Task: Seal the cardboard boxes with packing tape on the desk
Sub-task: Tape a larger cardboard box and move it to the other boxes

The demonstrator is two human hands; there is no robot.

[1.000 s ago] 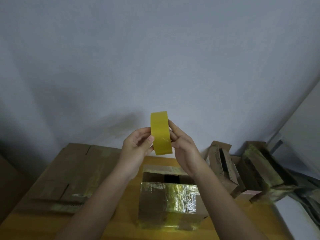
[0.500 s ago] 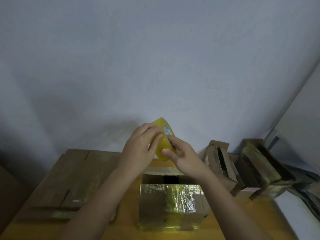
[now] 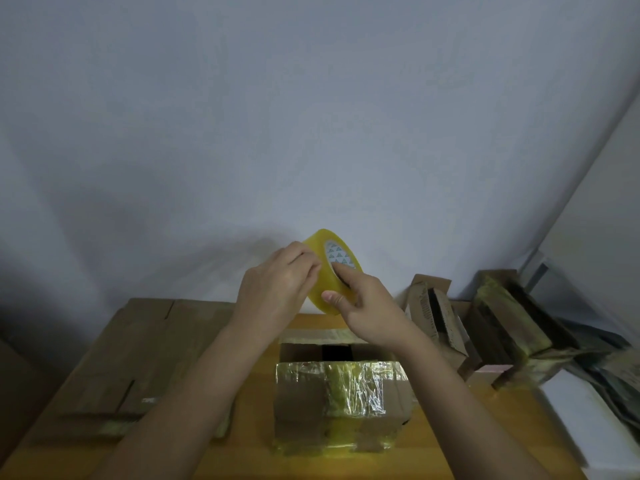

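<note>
Tape roll (image 3: 323, 285) gripped between both hands (image 3: 360, 303).

The wooden table (image 3: 254, 403) carries a small cardboard box (image 3: 341, 405) directly below the two raised grips, its top flaps partly open toward the wall and its near top and front wrapped in shiny clear tape. To the left of the grips, a large flattened sheet of cardboard (image 3: 131, 355) lies flat over the table's left part, reaching its far edge. To the right of the grips, several worn, taped cardboard boxes (image 3: 498, 327) stand huddled together against the wall, leaning, with their open sides showing dark.
</note>
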